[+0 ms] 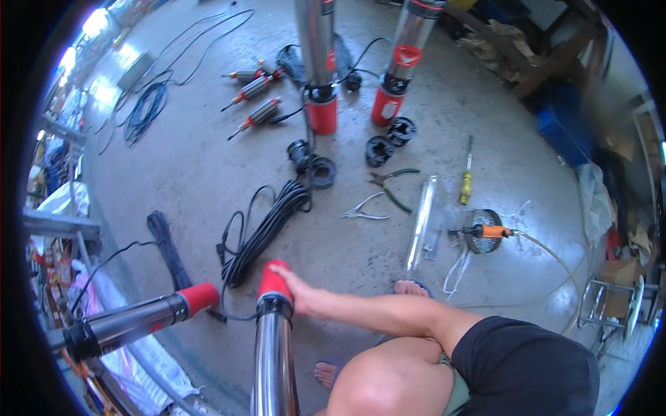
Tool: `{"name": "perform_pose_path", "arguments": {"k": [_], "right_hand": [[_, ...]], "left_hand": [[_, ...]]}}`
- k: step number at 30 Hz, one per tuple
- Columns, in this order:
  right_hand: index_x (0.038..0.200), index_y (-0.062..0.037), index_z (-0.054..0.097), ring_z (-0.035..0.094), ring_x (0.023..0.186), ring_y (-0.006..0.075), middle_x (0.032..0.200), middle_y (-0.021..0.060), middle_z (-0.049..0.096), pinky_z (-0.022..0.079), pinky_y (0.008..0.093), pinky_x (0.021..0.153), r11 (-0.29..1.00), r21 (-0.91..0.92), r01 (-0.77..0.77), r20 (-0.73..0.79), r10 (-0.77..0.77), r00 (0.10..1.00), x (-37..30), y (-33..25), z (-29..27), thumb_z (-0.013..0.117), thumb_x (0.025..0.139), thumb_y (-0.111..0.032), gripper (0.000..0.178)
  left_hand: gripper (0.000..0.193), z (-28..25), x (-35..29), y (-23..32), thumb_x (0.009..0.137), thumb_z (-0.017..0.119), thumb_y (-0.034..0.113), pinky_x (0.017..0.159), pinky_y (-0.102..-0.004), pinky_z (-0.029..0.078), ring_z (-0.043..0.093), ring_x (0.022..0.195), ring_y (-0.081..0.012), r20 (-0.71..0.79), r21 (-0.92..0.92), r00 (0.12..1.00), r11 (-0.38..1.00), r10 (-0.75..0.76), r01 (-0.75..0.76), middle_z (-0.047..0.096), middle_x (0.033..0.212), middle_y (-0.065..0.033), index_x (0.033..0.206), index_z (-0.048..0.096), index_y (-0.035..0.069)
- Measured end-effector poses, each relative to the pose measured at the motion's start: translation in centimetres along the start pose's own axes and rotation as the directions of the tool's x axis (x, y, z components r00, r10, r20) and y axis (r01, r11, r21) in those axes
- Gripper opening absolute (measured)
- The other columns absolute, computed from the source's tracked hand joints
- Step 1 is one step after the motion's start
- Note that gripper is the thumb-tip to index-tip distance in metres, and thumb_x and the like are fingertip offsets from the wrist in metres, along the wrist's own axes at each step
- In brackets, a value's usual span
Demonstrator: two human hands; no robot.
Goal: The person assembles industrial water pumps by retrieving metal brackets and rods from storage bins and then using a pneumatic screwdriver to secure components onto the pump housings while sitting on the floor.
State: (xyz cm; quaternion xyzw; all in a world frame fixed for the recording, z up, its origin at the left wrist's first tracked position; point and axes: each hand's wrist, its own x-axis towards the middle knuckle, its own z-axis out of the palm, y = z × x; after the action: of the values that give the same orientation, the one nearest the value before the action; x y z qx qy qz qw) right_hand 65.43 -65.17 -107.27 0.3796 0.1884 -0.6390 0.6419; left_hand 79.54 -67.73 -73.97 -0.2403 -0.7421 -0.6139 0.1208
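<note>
My right hand (pixel 299 292) is closed around the red end cap (pixel 271 281) of a shiny steel submersible pump (pixel 273 357). The pump's tube runs down past the lower edge of the picture, so its other end is hidden. My left hand is out of view. A second steel pump with a red end (pixel 199 297) lies just left of the held one, propped on something at the side. Close beyond my hand rests a coil of black cable (pixel 267 232) on the floor. Another black cable bundle (pixel 167 249) lies further left.
Two upright steel pumps with red bases (pixel 321 114) (pixel 388 102) stand ahead, near several rotors (pixel 255 114) and black ring-shaped parts (pixel 379 150). Pliers (pixel 364 208), green-handled cutters (pixel 394 191), a yellow screwdriver (pixel 466 182) and an orange air tool (pixel 489 231) lie right. My feet (pixel 411 288) are nearby.
</note>
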Motion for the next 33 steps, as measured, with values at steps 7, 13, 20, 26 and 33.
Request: {"name": "perform_pose_path", "arguments": {"k": [7, 13, 20, 26, 33], "right_hand": [[0.089, -0.0059, 0.066, 0.068, 0.072, 0.0232, 0.076, 0.0089, 0.069, 0.056, 0.0427, 0.075, 0.988, -0.153, 0.000, -0.019, -0.003, 1.000, -7.2, 2.3, -0.8, 0.040, 0.095, -0.068, 0.067], [0.106, -0.0044, 0.071, 0.070, 0.079, 0.0293, 0.092, 0.0161, 0.072, 0.055, 0.0396, 0.072, -0.481, -0.870, 0.106, 0.492, -0.840, 0.229, -16.3, -14.6, -12.0, 0.063, 0.085, -0.022, 0.029], [0.106, 0.0024, 0.063, 0.069, 0.094, 0.0392, 0.101, 0.0233, 0.069, 0.057, 0.0461, 0.080, -0.096, -0.731, -0.676, 0.040, -0.994, 0.097, -24.7, -27.6, -18.4, 0.079, 0.074, -0.031, 0.048], [0.106, 0.0022, 0.065, 0.067, 0.102, 0.0401, 0.107, 0.0228, 0.068, 0.056, 0.0464, 0.086, -0.064, -0.760, -0.646, -0.049, -0.987, 0.155, -24.6, -29.5, -20.4, 0.084, 0.070, -0.037, 0.057], [0.083, 0.0017, 0.070, 0.066, 0.069, 0.0262, 0.074, 0.0165, 0.067, 0.050, 0.0333, 0.064, -0.434, -0.872, -0.228, 0.440, -0.898, 0.025, -28.5, -20.3, -8.2, 0.074, 0.080, -0.015, 0.018]], "left_hand": [[0.035, -0.4, 4.3, -2.0, 0.069, 0.058, 0.022, 0.085, -0.0507, 0.051, 0.063, 0.092, -0.0364, 0.440, -0.205, 0.898, 0.975, 0.011, 0.088, 0.066, 0.103, -0.0205, 0.091, 0.064, -0.004], [0.028, -1.4, 3.6, -2.9, 0.083, 0.061, 0.017, 0.086, -0.0543, 0.052, 0.060, 0.098, -0.0419, 0.440, -0.412, 0.897, 0.898, 0.048, 0.155, 0.063, 0.105, -0.0244, 0.095, 0.064, -0.008], [0.022, -4.4, -1.8, -9.4, 0.095, 0.062, 0.028, 0.072, -0.0337, 0.045, 0.053, 0.077, -0.0193, -0.236, -0.407, 0.963, 0.913, -0.133, 0.026, 0.052, 0.084, -0.0084, 0.093, 0.056, 0.007], [0.014, -4.6, -5.7, -15.9, 0.101, 0.052, 0.020, 0.065, -0.0265, 0.039, 0.047, 0.073, -0.0089, -0.887, -0.391, 0.181, 0.899, -0.425, 0.196, 0.046, 0.075, 0.0007, 0.095, 0.053, 0.007], [0.017, -3.1, -10.8, -21.2, 0.093, 0.061, 0.008, 0.060, -0.0252, 0.046, 0.053, 0.064, -0.0097, -0.743, -0.574, -0.078, 0.573, -0.665, 0.585, 0.056, 0.076, -0.0005, 0.106, 0.064, -0.002]]}}
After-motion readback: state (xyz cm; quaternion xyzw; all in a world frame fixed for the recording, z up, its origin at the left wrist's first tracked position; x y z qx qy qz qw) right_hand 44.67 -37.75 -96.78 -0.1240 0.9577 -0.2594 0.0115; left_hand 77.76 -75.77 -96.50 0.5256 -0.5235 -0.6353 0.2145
